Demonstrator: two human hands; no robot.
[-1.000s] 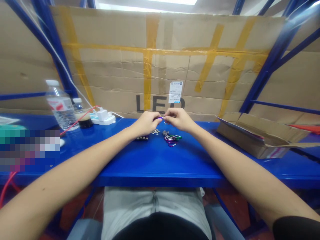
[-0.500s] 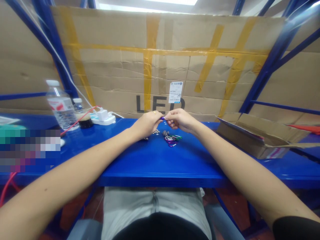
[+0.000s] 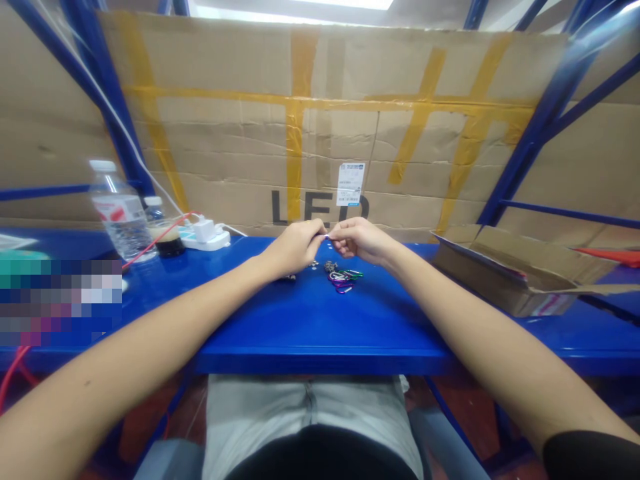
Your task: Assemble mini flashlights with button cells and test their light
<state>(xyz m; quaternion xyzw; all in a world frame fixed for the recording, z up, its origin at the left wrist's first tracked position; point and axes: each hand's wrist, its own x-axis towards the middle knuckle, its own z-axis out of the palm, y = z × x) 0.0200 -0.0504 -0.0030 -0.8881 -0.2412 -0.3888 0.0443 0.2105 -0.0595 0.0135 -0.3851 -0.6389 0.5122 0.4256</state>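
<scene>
My left hand [image 3: 299,247] is closed in a pinch above the blue table, its fingertips around a small piece that shows purple in the earlier picture and looks like a carabiner. Right against it, my right hand [image 3: 361,240] pinches at the same spot, fingers curled. Only a tiny pale bit [image 3: 327,236] shows between the fingertips; the rest is hidden. Just below the hands lies a cluster of coloured carabiners [image 3: 345,280], purple and green among them, beside a small heap of metal parts [image 3: 330,267]. More small metal pieces [image 3: 315,265] lie close to my left fingers.
An open cardboard box [image 3: 520,283] stands on the right of the blue table [image 3: 320,327]. At the left are a water bottle [image 3: 120,217], a dark-liquid bottle [image 3: 167,237] and a white power strip [image 3: 213,240] with cables. A large cardboard panel [image 3: 240,153] closes off the back.
The purple piece between my fingertips has turned or slipped out of sight, and a small pale bit shows there now. My left fingers have shifted slightly; my right hand stays almost in place.
</scene>
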